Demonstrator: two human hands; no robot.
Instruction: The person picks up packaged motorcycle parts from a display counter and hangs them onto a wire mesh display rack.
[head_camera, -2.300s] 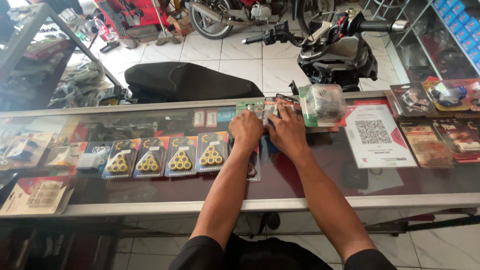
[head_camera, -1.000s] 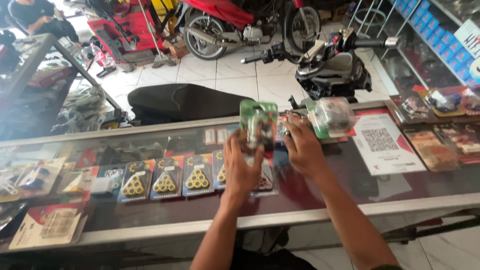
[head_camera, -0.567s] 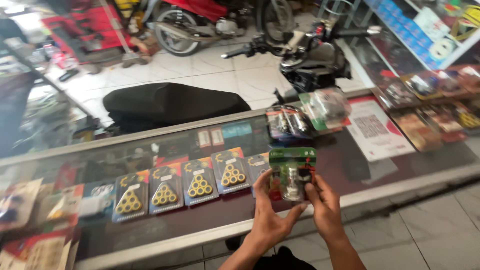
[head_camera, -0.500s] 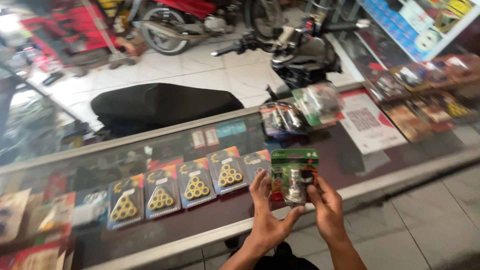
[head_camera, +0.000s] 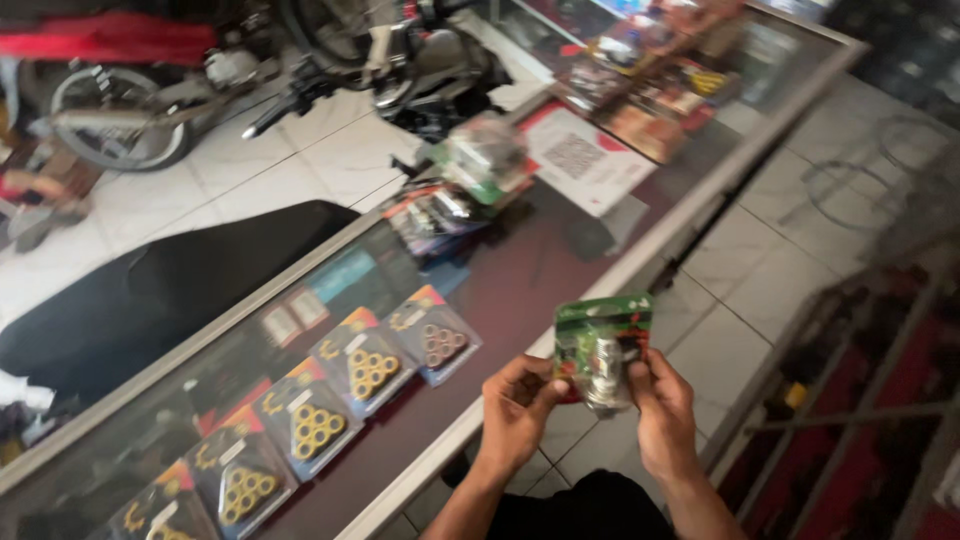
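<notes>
Black vinyl, the long motorcycle seat (head_camera: 150, 290) lies on the white floor tiles far to the left of the fingers, beyond the glass counter (head_camera: 520, 270). Under that glass, nearer and still left of the fingers, a row of carded packs (head_camera: 340, 390) shows small yellow and dark rollers set in triangles, glossy plastic over printed card. Just right of them the left hand (head_camera: 515, 410) is closed on the left edge of a green blister pack (head_camera: 603, 345), thumb on the front face and the other fingers curled behind it. The pack stands upright between the two hands, its long axis running roughly bottom to top, tilted slightly toward the right; a clear bubble in its middle holds a shiny metal part, possibly a threaded fitting, though blur leaves that unsure. The right hand (head_camera: 662, 405) pinches the pack's lower right corner, fingertips against the bubble, so both hands grip it and neither is clearly the nearer. Up and beyond the fingers, a loose heap of similar clear-wrapped packets (head_camera: 470, 175) rests on the counter, with a white printed sheet (head_camera: 580, 155) to its right. Right of the fingers the counter's pale metal edge gives way to grey floor tiles (head_camera: 760, 270) and a dim red rack (head_camera: 870, 430)
</notes>
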